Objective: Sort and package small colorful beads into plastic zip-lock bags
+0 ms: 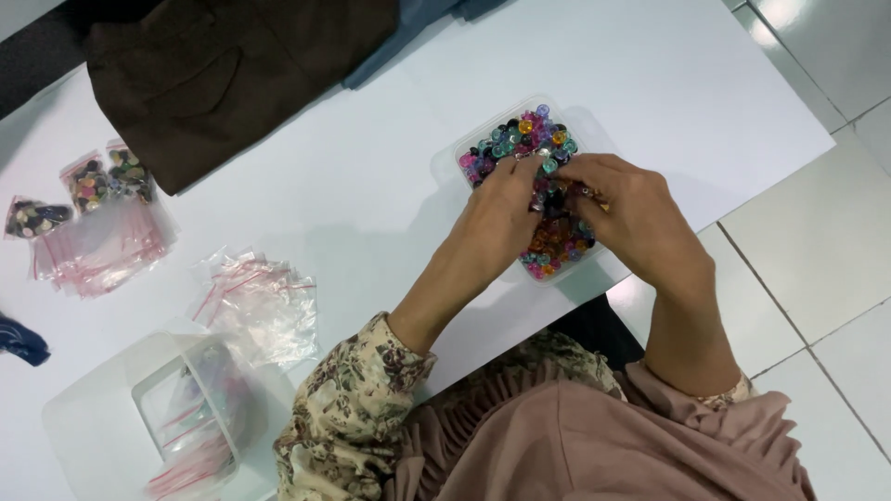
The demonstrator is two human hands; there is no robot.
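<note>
While both forearms reach away from the body, nearest the camera sits the person's lap in pinkish pleated cloth, with a floral sleeve (357, 390) on the left arm. Near left on the white table (371, 186): a clear plastic tub (186, 408) holding small zip bags with red seal strips, resting on a flat clear lid. Just beyond it, a loose heap of empty zip bags (260, 301). Further left, a second stack of empty bags (102, 246), and by it three filled bags of buttons (88, 181), darker and mixed colours.

Mid-table, right of centre: left hand (497, 218) and right hand (626, 209) meet over a clear rectangular container (445, 167) full of small coloured buttons (524, 134), pink, teal, orange, purple, dark. Container sits near the table's right edge, tilted diagonally. Left hand: fingers curled down, tips pinched together at the button pile, touching it. Right hand: fingers bent inward, tips close to the left's, also in the buttons. Both grips are nearly closed, pinch-like; whether either actually holds a button, cannot tell, the fingertips hide it. Hands almost touching each other at the tips.

Far side: a brown garment (232, 74) lying flat at far left-centre, a blue-grey cloth (408, 28) poking out beside it. A dark blue scrap (19, 339) at the left edge. Tiled floor (817, 250) on the right.
</note>
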